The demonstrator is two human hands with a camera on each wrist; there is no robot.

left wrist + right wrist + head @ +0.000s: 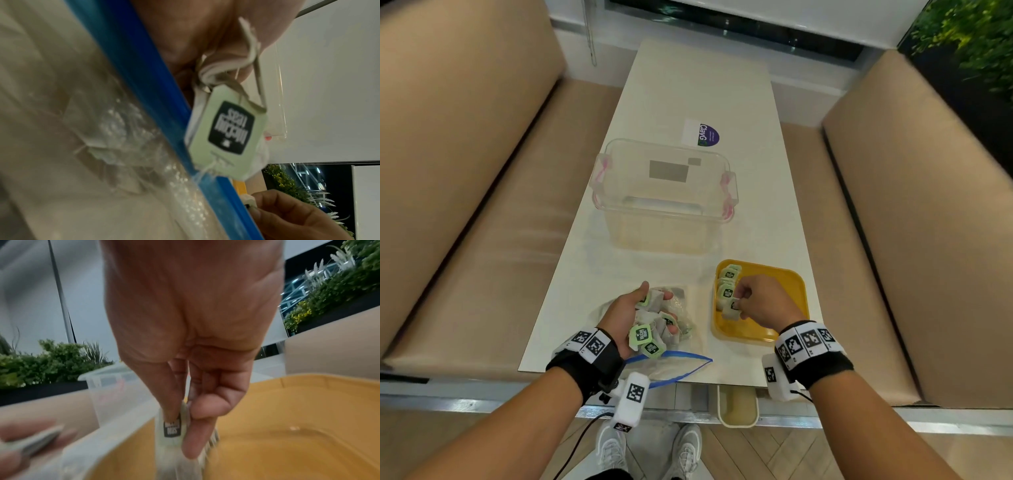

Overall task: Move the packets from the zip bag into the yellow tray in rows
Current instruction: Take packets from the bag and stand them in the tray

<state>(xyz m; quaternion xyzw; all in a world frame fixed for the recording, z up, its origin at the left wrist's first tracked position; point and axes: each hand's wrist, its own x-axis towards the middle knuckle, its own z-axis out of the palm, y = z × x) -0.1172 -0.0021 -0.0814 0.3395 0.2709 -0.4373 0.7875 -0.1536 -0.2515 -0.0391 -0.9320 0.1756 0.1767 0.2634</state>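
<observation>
- One row is under way: a line of packets stands along the 9 o'clock wall of the tray, running from its 11 o'clock corner toward 7.
- The right hand pinches one more packet between thumb and fingers, low at the near end of that row, not yet let go.
- The left hand cradles a loose bunch of them, fingers curled under, at 9 o'clock of the tray.
- The bag lies flat on the counter beneath that hand; what remains inside I cannot tell.
- I'd judge it well under half done: most of the tray floor is bare.
</observation>
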